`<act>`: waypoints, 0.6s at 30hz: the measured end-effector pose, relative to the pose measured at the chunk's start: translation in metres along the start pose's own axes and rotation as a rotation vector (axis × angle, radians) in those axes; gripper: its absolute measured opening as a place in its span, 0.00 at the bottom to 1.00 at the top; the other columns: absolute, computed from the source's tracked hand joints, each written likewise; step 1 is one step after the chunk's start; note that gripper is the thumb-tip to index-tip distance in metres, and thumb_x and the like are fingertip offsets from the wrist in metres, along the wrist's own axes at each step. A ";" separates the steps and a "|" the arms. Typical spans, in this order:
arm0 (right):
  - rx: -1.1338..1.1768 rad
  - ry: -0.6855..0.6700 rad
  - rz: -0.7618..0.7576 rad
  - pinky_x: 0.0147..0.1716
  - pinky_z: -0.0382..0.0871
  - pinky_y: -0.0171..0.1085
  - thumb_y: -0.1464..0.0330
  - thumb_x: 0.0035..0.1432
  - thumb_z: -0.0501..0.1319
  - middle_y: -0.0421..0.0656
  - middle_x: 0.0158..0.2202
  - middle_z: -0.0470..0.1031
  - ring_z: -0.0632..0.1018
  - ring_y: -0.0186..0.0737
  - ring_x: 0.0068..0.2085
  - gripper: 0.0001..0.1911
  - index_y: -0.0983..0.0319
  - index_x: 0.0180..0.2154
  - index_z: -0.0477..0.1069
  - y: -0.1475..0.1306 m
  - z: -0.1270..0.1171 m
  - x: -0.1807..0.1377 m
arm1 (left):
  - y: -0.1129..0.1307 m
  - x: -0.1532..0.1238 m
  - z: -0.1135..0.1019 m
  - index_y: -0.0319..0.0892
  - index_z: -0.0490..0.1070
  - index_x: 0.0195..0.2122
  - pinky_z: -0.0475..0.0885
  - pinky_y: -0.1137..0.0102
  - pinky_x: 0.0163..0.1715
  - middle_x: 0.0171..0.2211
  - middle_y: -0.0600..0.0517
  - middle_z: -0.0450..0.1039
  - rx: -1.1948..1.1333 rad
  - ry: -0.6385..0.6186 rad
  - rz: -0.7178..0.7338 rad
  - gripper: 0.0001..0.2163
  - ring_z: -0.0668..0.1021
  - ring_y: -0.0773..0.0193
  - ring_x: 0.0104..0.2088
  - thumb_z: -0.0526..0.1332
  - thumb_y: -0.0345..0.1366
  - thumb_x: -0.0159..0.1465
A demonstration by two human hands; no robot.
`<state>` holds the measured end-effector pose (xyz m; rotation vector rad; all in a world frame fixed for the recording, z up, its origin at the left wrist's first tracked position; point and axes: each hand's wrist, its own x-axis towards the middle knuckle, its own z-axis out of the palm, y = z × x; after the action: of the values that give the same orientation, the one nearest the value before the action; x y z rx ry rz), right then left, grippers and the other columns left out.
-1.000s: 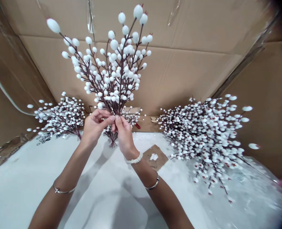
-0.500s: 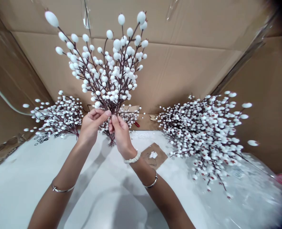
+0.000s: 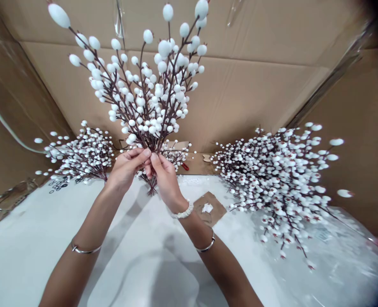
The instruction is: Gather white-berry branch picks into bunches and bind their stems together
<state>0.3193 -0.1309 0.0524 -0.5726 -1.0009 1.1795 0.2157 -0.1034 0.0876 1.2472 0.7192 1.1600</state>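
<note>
Together, the left hand (image 3: 126, 167) and right hand (image 3: 167, 179) pinch the white-berried bunch (image 3: 150, 106) around its gathered stems. It fans upward above the white table (image 3: 35, 238), before the cardboard wall (image 3: 255, 89).

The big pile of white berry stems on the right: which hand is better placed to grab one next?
The right hand, I'd judge: it is nearer the pile, while the left hand would probably have to reach across. Both are busy at the upright bunch, so neither looks free.
</note>
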 end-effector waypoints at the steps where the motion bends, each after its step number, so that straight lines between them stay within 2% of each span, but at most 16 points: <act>1: 0.001 -0.004 0.001 0.25 0.58 0.31 0.51 0.59 0.61 0.34 0.20 0.64 0.64 0.28 0.23 0.20 0.61 0.29 0.67 0.000 0.000 0.000 | 0.000 0.001 -0.001 0.38 0.70 0.23 0.68 0.71 0.17 0.15 0.54 0.68 -0.003 -0.014 -0.010 0.21 0.72 0.67 0.16 0.76 0.49 0.45; 5: 0.006 -0.023 0.013 0.24 0.59 0.31 0.50 0.58 0.61 0.34 0.20 0.64 0.64 0.28 0.22 0.20 0.61 0.28 0.67 0.001 0.000 0.001 | -0.008 0.006 -0.006 0.40 0.67 0.18 0.68 0.73 0.17 0.13 0.54 0.66 -0.015 -0.108 -0.086 0.25 0.71 0.68 0.15 0.75 0.55 0.44; 9: 0.055 -0.094 0.059 0.23 0.58 0.32 0.47 0.54 0.63 0.33 0.18 0.64 0.64 0.28 0.21 0.23 0.61 0.27 0.66 0.002 0.003 0.003 | -0.018 0.011 -0.008 0.42 0.61 0.14 0.65 0.73 0.14 0.07 0.55 0.59 -0.038 -0.135 -0.097 0.30 0.68 0.68 0.11 0.72 0.63 0.38; 16: 0.231 -0.245 0.242 0.20 0.54 0.31 0.48 0.49 0.68 0.33 0.16 0.66 0.64 0.26 0.19 0.24 0.62 0.26 0.68 -0.002 0.007 0.001 | -0.020 0.009 -0.016 0.41 0.70 0.17 0.60 0.73 0.09 0.04 0.54 0.58 -0.036 -0.215 -0.116 0.30 0.63 0.67 0.06 0.71 0.66 0.35; 18: 0.255 -0.268 0.283 0.19 0.54 0.31 0.49 0.49 0.68 0.33 0.16 0.66 0.63 0.26 0.18 0.23 0.62 0.26 0.68 -0.003 0.007 0.001 | -0.021 0.009 -0.018 0.40 0.74 0.21 0.62 0.71 0.10 0.05 0.54 0.59 -0.024 -0.150 -0.076 0.30 0.65 0.65 0.07 0.71 0.66 0.34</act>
<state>0.3143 -0.1321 0.0585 -0.3654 -0.9936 1.6413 0.2073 -0.0867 0.0649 1.2615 0.6333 0.9987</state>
